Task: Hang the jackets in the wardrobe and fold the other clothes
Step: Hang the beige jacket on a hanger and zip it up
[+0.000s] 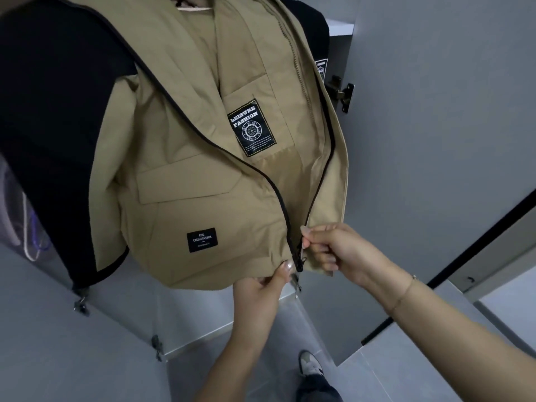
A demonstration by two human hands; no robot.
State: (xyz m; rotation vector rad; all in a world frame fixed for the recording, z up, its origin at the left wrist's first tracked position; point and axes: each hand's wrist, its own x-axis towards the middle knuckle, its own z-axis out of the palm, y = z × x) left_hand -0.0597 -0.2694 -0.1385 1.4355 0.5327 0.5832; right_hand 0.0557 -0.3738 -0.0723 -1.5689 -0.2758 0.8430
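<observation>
Currently a tan jacket [185, 158] with black sleeves hangs on a pale hanger [194, 5] inside the open wardrobe, its front open from the collar down to just above the hem. The black zipper [298, 261] runs down both front edges, and the two edges meet near the bottom.

The left hand [261, 288] pinches the jacket's lower hem just left of the zipper base, thumb on the outer cloth and fingers curled beneath it. The right hand [333, 250] comes in from the right, its fingers closed on the opposite front edge, level with the zipper's lower end. Whether its fingertips hold the slider itself cannot be told. The two hands are near each other, one on each side of the zipper line. A thin bracelet [403, 294] circles the right wrist.

A black rectangular label [251, 127] reading "LEISURE FASHION" is sewn to the jacket's inner lining. A smaller black label [202, 240] sits on the outer front panel, below a pocket flap [185, 184].

A second black garment [311, 33] hangs behind the tan jacket. The grey wardrobe door [435, 111] stands open to the right, with a metal hinge [343, 92] at its inner edge. Drawcord toggles [81, 304] hang from the left sleeve area. Below, one shoe [310, 364] rests on the grey floor [261, 367].
</observation>
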